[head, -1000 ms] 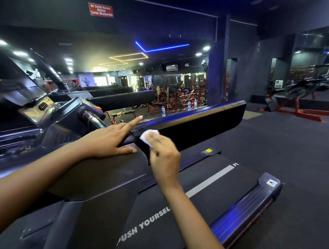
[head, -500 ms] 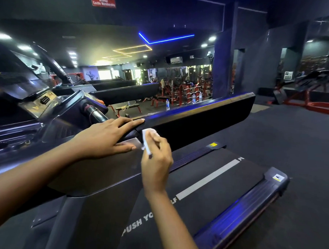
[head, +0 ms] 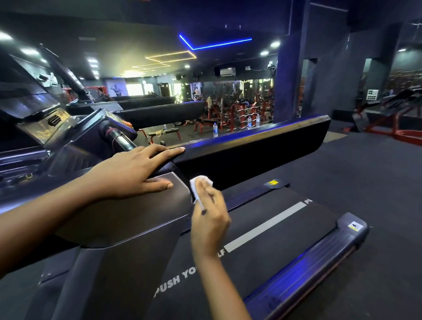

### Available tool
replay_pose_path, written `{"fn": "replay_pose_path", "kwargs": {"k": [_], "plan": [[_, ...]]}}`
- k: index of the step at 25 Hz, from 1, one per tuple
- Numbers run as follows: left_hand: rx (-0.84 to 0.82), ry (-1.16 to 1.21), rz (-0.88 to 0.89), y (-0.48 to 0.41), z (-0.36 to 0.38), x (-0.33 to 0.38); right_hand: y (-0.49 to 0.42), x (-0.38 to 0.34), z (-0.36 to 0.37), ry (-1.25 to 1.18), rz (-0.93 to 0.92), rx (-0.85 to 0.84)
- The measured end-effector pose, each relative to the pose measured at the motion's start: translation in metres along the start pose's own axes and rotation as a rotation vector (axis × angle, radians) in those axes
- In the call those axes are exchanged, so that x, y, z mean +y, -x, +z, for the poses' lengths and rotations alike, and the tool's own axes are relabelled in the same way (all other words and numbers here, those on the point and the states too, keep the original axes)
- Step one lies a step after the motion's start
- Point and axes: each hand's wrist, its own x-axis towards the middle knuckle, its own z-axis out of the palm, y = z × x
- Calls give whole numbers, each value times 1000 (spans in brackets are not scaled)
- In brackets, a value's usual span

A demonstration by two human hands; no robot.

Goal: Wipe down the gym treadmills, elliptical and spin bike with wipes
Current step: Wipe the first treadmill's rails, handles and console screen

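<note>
Treadmill (head: 131, 231) fills the near view, its belt (head: 298, 237) to the right. The left hand (head: 130, 173) lies flat, fingers straight, on the side cover where the handrail (head: 253, 147) begins. The right hand (head: 210, 222) grips a white wipe (head: 199, 187), held against the handrail's inner face just below the left fingers.

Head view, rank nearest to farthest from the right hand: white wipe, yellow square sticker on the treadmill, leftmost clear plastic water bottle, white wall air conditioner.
1. White wipe, held in the right hand.
2. Yellow square sticker, ahead and right.
3. Leftmost clear water bottle, beyond the black handrail.
4. White air conditioner, far wall.
</note>
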Motion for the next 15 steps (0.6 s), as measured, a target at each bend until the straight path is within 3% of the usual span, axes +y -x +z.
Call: {"fn": "replay_pose_path", "kwargs": {"k": [4,8,15], "plan": [[3,-20,-11,1,-1,2,0,13,-16,-48,-84,-79],[-6,-12,-24,0,-1,2,-39,47,-26,-69,253,85],[-23,-7,-45,0,-1,2,14,8,-3,-76,310,54]]}}
